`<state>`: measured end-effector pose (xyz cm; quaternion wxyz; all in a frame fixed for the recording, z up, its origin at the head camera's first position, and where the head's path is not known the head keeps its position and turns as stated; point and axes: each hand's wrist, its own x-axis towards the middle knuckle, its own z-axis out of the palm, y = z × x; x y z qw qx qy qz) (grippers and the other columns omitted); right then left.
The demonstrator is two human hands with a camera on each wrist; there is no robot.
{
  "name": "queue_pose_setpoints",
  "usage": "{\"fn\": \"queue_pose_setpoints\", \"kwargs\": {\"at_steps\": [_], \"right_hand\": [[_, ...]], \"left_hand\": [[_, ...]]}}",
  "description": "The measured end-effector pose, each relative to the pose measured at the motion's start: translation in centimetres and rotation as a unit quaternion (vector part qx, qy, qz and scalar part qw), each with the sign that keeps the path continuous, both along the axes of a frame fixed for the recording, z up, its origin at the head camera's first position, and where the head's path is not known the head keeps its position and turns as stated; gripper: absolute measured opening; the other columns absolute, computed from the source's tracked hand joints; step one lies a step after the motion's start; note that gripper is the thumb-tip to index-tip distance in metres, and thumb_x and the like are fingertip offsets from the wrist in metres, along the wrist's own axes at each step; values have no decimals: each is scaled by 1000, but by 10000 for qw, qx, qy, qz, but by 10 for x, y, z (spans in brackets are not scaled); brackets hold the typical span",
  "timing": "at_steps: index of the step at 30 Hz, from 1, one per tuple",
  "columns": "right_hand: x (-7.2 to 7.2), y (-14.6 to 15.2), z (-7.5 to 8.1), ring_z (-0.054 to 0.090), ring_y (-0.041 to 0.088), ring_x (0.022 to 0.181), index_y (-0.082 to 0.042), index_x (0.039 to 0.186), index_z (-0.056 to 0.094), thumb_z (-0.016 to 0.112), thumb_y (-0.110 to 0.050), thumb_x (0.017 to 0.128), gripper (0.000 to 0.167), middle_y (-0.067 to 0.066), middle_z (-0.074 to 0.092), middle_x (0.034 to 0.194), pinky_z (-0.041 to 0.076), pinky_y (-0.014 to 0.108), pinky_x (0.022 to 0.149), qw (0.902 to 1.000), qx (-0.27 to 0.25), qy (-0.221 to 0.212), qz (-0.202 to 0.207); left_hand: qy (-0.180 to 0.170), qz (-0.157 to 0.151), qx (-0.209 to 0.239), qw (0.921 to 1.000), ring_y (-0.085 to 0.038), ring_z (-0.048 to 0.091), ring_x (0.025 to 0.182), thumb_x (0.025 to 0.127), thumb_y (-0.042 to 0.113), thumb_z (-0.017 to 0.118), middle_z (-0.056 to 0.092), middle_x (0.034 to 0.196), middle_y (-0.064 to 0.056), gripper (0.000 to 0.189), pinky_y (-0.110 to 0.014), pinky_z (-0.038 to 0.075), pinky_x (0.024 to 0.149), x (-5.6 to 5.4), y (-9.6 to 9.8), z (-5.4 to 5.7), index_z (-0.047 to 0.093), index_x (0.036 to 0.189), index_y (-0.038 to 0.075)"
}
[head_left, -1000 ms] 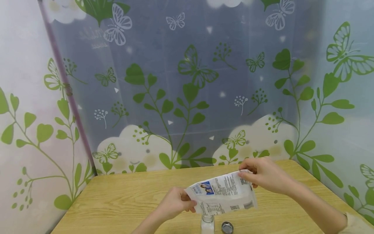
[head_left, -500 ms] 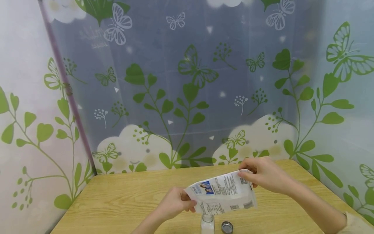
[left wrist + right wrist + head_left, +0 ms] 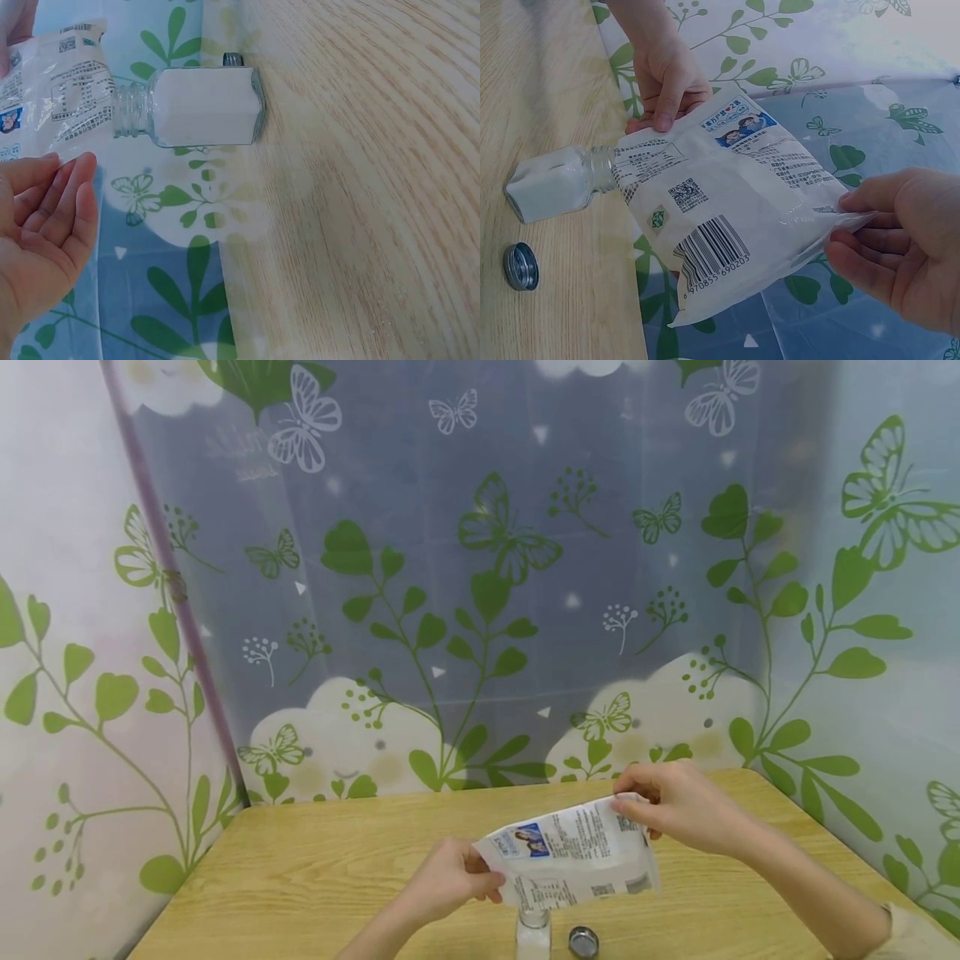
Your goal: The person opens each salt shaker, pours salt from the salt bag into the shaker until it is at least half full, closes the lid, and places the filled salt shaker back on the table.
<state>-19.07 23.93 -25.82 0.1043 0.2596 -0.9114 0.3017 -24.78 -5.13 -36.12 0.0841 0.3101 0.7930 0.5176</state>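
Both hands hold a white printed plastic packet [image 3: 573, 852], tilted with one corner down at the mouth of a small glass jar [image 3: 533, 935]. My left hand [image 3: 453, 881] pinches the packet's lower left edge between thumb and fingers. At the raised right end, my right hand [image 3: 678, 806] pinches the upper corner. In the left wrist view the glass jar [image 3: 206, 106] is filled nearly to its shoulder with white powder or fine grains. The packet's corner covers the jar's opening, so any flow is hidden. A barcode and a blue picture show on the packet [image 3: 727, 202] in the right wrist view.
A silver screw lid [image 3: 583, 942] lies upturned on the wooden table [image 3: 337, 877], just right of the jar. Behind the table hangs a blue-grey curtain [image 3: 420, 568] printed with leaves and butterflies, with lighter printed sheets on both sides.
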Motion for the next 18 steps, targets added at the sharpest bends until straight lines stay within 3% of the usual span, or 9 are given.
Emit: {"fn": "queue_pose_setpoints", "kwargs": {"at_steps": [9,18], "right_hand": [[0,1,-1,51,4,52,-8,93,64,61,-21,90,14,-7,62,74,48,25,48,10000,11,42,38],[-1,2,-2,51,5,52,-8,93,63,61,-22,90,14,-7,62,74,48,25,48,10000,-27,31,43]], "left_hand": [[54,-20,13,10000,-16,64,62,80,5,67,69,76,-7,14,-25,50,56,0,0,1,71,93,0],[34,6,24,10000,-19,64,63,80,5,67,69,75,-7,14,-30,51,58,1,0,2,71,93,-1]]}}
